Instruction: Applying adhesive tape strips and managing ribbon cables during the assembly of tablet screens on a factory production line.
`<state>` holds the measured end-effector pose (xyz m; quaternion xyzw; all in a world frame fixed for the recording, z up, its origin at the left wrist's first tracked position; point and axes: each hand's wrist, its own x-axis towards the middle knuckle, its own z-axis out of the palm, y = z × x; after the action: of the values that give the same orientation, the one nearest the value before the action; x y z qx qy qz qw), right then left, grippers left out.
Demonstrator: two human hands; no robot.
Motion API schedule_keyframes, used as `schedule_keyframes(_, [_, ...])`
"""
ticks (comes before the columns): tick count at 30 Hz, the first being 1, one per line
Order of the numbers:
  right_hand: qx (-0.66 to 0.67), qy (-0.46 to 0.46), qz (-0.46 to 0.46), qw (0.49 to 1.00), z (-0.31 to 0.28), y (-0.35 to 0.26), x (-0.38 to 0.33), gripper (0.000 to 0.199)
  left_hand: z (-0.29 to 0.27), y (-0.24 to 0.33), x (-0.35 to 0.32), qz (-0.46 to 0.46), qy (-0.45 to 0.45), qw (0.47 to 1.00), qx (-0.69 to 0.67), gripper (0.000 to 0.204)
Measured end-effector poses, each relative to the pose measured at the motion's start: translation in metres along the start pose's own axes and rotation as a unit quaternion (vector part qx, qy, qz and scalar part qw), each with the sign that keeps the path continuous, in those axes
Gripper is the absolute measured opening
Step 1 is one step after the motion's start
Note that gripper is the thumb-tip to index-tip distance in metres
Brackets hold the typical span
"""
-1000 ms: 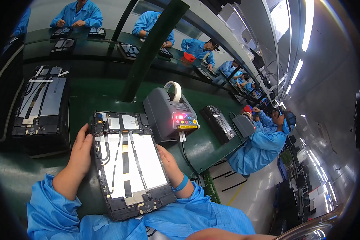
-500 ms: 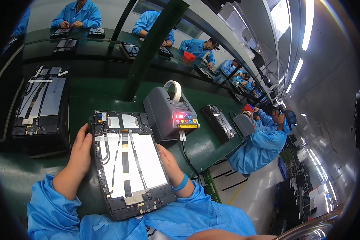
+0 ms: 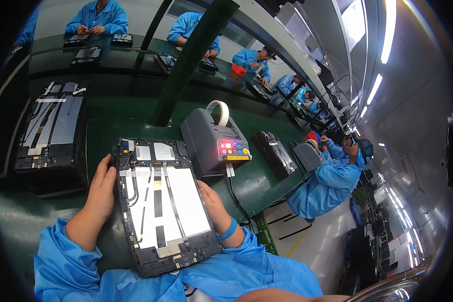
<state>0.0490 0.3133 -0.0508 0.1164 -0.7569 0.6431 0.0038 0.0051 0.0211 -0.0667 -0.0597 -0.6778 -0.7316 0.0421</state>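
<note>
Between my two hands is an opened tablet (image 3: 171, 206), its inner side facing up. It has a black frame, a large white battery area, dark flat cables, strips of tape and small circuit boards at both ends. My left hand (image 3: 101, 189) grips its left edge, with fingers along the side and partly beneath. At the right edge my right hand (image 3: 214, 205) holds it too, its fingers mostly hidden behind the frame. A blue band circles the right wrist. Just beyond the tablet stands a grey tape dispenser (image 3: 209, 146) with a roll of pale tape on top and lit red digits.
To the left is a stack of opened tablets (image 3: 53, 126); another stack (image 3: 276, 153) lies right of the dispenser. A green post (image 3: 178, 80) rises from the green bench (image 3: 246, 186). Co-workers in blue sit across the line, and one co-worker (image 3: 327, 183) sits at the right.
My hands and the tablet in them hold practically still. On the far line, a tablet at the upper left has slid slightly to the right.
</note>
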Motion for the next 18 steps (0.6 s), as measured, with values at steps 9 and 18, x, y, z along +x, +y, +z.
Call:
schedule_keyframes(9, [0.010,-0.010,0.002,1.000,-0.0003,-0.0004,0.0011,0.054,-0.0027,-0.0060,0.0010,0.017,-0.018,0.999,-0.024,0.049])
schedule_keyframes(18, [-0.002,0.002,-0.001,1.000,-0.0004,0.0035,0.0010,0.054,-0.0006,-0.0001,0.0004,-0.002,0.006,1.000,0.008,0.054])
